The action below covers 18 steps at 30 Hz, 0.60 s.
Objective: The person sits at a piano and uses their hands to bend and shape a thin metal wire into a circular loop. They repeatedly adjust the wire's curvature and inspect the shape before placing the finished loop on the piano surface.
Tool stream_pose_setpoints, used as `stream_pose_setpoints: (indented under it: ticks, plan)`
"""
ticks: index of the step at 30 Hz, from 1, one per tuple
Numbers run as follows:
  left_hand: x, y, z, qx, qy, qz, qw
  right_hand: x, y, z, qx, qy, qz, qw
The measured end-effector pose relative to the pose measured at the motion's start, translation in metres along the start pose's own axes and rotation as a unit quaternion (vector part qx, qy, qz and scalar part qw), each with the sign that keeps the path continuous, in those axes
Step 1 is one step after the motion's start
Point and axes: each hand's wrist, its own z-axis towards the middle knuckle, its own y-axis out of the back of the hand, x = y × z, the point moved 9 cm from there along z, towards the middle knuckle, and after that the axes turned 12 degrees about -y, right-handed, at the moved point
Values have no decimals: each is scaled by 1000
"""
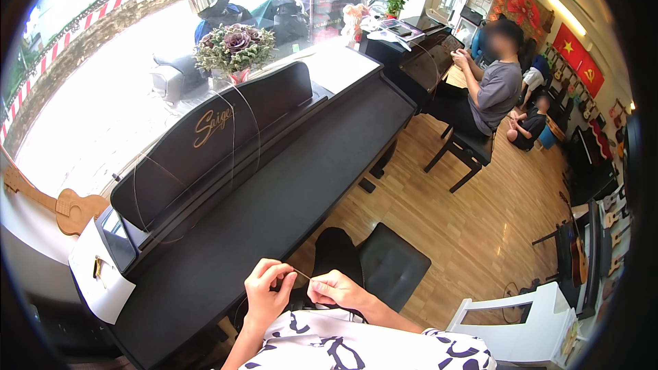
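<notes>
My left hand [266, 291] and my right hand [336, 290] pinch a thin golden-brown string [302, 273], stretched short between their fingers above my lap. Beside them is a black digital piano [267, 178] with a closed cover and gold lettering on its raised music rest. Fine wires or strings [255, 130] drape over that rest. At its left end lie a dark tablet or phone [116, 236] and white paper [94, 291], with a small yellow-and-black item [101, 270] on the paper.
A padded bench [392, 264] is under me. A seated person [495, 92] is at another piano [423, 62]; others [528, 127] are farther back. Guitars [579, 260] and a white stand [521, 322] are at right, a flower arrangement [233, 51] and small wooden guitar shape [75, 212] by the window.
</notes>
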Motion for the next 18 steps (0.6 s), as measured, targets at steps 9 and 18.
stream_pose_setpoints:
  ticks: [9, 18]
  plan:
    - [-5, 5, -10, -38, -71, 42, 996, -9, -17, -1, 88, -16, 71, 993]
    - [26, -45, -27, 39, 80, -123, 989, 21, -24, -7, 53, 127, 55, 989]
